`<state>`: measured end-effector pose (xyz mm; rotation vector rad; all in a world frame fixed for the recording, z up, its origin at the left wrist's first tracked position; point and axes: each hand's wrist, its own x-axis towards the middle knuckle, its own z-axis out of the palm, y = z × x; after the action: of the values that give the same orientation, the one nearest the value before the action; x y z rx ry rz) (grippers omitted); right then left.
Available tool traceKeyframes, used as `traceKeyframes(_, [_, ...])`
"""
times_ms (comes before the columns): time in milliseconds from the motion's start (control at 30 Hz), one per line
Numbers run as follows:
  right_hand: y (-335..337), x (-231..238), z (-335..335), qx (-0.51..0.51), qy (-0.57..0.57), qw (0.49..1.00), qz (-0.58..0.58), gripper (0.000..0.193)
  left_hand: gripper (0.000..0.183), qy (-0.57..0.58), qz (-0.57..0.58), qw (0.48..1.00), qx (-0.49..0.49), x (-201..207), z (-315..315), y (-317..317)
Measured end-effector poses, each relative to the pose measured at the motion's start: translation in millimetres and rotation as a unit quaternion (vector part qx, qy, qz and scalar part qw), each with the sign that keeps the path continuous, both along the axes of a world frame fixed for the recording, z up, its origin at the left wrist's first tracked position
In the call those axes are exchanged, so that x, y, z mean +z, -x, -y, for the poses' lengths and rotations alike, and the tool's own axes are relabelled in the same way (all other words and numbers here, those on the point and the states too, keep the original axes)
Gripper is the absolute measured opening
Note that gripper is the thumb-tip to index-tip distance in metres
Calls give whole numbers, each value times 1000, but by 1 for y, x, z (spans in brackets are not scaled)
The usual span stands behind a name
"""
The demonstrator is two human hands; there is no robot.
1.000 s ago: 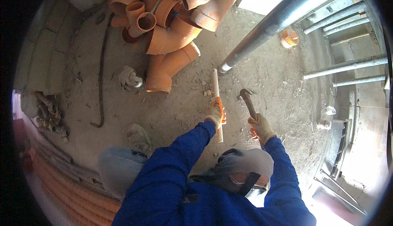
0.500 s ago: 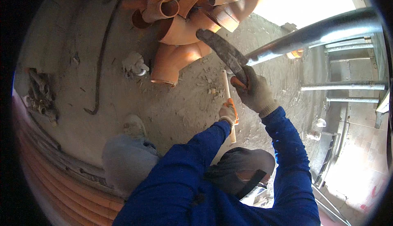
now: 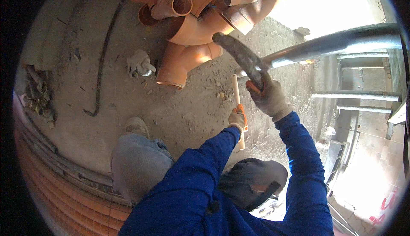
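Note:
My left hand point(image 3: 238, 118), in a pale work glove with an orange palm, is closed around a thin cream pipe point(image 3: 236, 88) held upright in the picture. The pipe's far end shows a small dark spot, and its near end shows below the hand. Just right of it my gloved right hand point(image 3: 270, 99) grips a dark, worn, slightly curved hand tool point(image 3: 241, 55). The tool slants up to the left and ends in a rounded tip, over the floor and the edge of the orange pipe fittings point(image 3: 183, 63); its exact kind I cannot make out.
Orange fittings are heaped at the far middle. A thick metal pole point(image 3: 333, 46) and ladder-like rungs point(image 3: 356, 95) stand at right. A bent dark rod point(image 3: 102, 61) and a white crumpled lump point(image 3: 140, 63) lie at left on the rubble-strewn floor point(image 3: 171, 112). Long orange pipes point(image 3: 72, 197) lie near left.
My right hand and the tool have shifted slightly right and down in the picture. The left hand still holds the cream pipe in nearly the same place. The view has turned a little.

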<state>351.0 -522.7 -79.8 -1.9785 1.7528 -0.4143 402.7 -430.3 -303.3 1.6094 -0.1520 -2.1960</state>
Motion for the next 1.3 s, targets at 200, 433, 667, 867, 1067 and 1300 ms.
traceKeyframes(200, [23,-62,24,-27,-322,909,-263,38,56,-82,-142,986,20,-2,11,-22])
traceKeyframes(433, [49,-54,-63,-127,-255,951,-119,39,64,4,-140,990,-18,-4,12,-66])
traceKeyframes(667, [65,-102,-169,-286,-240,917,-138,33,56,-23,-137,990,-17,-17,7,-112])
traceKeyframes(867, [61,-142,-205,-321,-276,893,-154,31,53,68,-13,996,-57,-5,22,-97])
traceKeyframes(1067, [52,-155,-198,-238,-331,886,-223,35,38,174,135,973,-69,26,36,-113])
traceKeyframes(1300, [29,-96,-166,-265,-385,858,-214,37,32,323,139,927,-133,63,72,-128])
